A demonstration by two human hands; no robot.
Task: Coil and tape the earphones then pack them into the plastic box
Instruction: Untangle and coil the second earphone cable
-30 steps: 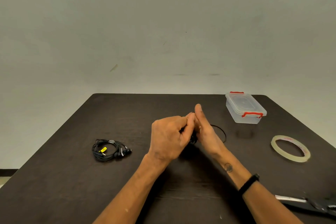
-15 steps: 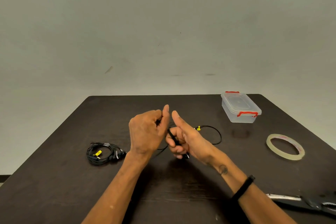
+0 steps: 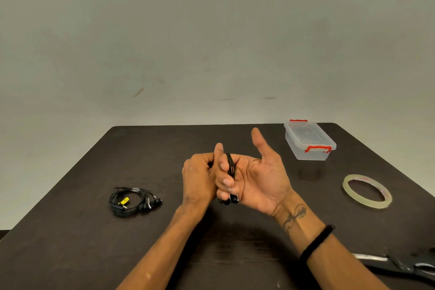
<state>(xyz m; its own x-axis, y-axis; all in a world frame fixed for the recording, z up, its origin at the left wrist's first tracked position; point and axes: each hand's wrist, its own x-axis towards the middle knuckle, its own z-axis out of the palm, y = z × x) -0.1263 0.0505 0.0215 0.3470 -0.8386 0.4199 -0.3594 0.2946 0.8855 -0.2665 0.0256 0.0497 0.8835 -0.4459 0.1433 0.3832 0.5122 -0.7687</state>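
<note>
Black earphones point(image 3: 230, 167) are wound in loops around the fingers of my right hand point(image 3: 256, 176), whose palm faces me with the thumb raised; the earbuds hang at the bottom of the fingers. My left hand point(image 3: 200, 176) is closed against those fingers, pinching the cable. A second pair of black earphones point(image 3: 131, 201), coiled, with a yellow tag, lies on the dark table point(image 3: 94, 254) to the left. The clear plastic box point(image 3: 309, 140) with red clips stands lidded at the back right. A roll of clear tape point(image 3: 367, 190) lies flat on the right.
Black-handled scissors point(image 3: 400, 265) lie at the table's near right edge, partly behind my right forearm. A plain pale wall rises behind the table.
The loose cable loop that trailed on the table to the right has been drawn up onto my right fingers. My right hand has turned palm-up, and both hands have come together.
</note>
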